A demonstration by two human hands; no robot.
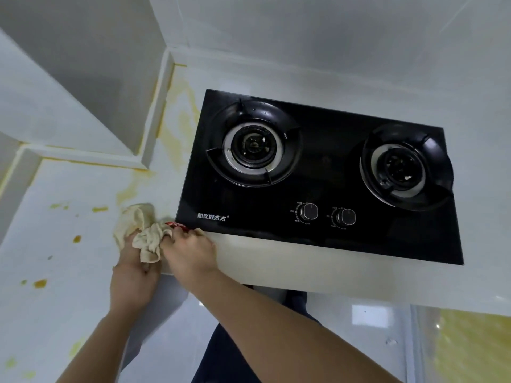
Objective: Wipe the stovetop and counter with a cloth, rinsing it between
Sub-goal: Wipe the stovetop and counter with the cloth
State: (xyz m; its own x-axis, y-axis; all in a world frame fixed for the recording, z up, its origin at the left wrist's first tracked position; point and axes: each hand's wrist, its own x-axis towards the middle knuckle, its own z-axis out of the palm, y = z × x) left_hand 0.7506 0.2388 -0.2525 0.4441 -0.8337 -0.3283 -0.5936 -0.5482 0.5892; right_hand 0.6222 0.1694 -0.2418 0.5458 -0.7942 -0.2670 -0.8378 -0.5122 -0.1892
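Note:
A beige cloth [143, 230] is bunched on the white counter [69, 258] just left of the black glass stovetop [326, 172]. My left hand [135, 275] grips the cloth's near side. My right hand [190, 252] pinches its right part at the stovetop's front left corner. Something small and red [177, 225] shows at my right fingertips; what it is cannot be told. Yellow-orange stains and drops cover the counter left of the stove and along the wall seam.
Two burners [253, 145] [405, 167] with pot rings sit on the stovetop, with two knobs [309, 212] [345, 217] near its front edge. White tiled walls form a stepped corner [143, 150] at the left. Below the counter edge are glossy cabinet fronts.

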